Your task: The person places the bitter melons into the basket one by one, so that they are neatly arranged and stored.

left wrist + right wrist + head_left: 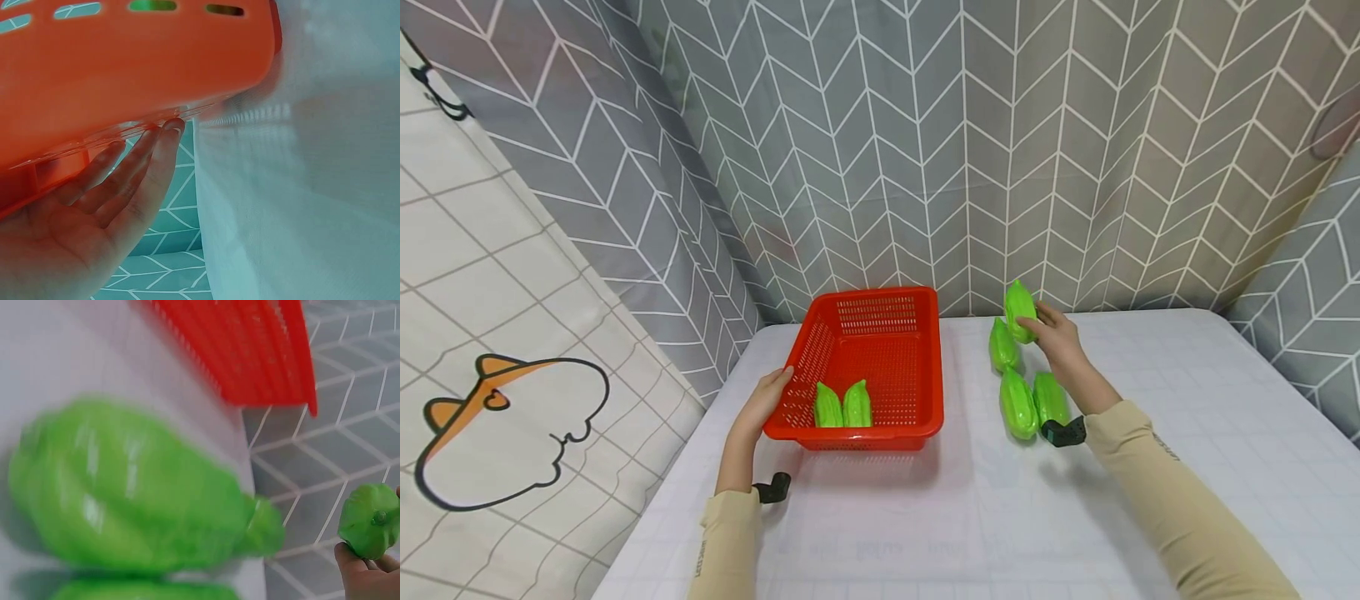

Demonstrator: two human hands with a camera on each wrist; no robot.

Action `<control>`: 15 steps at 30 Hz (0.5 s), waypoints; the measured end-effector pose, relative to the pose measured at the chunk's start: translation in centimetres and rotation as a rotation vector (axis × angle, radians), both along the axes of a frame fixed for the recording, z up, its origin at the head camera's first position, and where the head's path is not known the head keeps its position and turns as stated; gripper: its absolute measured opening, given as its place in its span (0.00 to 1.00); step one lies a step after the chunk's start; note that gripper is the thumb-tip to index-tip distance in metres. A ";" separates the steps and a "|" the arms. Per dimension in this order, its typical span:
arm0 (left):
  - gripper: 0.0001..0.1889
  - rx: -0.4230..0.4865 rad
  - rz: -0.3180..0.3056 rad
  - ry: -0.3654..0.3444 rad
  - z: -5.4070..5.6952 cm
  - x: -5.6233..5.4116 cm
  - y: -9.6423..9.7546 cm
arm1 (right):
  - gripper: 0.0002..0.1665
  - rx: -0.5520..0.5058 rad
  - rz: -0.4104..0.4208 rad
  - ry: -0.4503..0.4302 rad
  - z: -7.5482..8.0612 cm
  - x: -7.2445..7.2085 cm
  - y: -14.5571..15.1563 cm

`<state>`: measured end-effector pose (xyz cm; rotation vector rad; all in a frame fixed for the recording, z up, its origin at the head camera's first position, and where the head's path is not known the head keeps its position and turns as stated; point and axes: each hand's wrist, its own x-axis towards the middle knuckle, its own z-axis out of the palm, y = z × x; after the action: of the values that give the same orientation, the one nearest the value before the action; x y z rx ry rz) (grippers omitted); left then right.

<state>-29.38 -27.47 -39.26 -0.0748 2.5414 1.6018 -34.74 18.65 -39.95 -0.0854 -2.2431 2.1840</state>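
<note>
My left hand (763,404) grips the left rim of a red plastic basket (928,367); in the left wrist view its fingers (165,147) reach under the rim against the outer wall. Two glossy green ridged gourds (857,406) lie side by side at the basket's near end. My right hand (1056,337) holds another green gourd (1019,310) with its tip upward, raised above the table right of the basket. Below it three more gourds (1018,406) rest close together on the table; one of them fills much of the right wrist view, blurred.
The table has a white cover (880,533). Grey curtains with white chevron lines (925,167) hang behind its back edge. On the left hangs a white grid-patterned cloth (490,292) with a cartoon. Each wrist wears a black strap device (1063,432).
</note>
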 end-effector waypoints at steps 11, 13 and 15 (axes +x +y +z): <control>0.30 0.001 -0.003 0.015 0.7 0.8 0.4 | 0.43 -0.041 0.102 0.039 2.8 2.2 -4.9; 0.29 -0.001 0.000 0.014 0.7 0.9 0.4 | 0.43 -0.036 0.112 0.045 2.4 2.0 -5.6; 0.30 0.002 -0.001 0.012 0.5 0.7 0.3 | 0.43 -0.030 0.124 0.046 2.4 2.2 -6.4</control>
<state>-28.69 -27.19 -38.78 -0.0643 2.5487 1.6089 -32.57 12.20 -37.50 0.1055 -2.2495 2.2545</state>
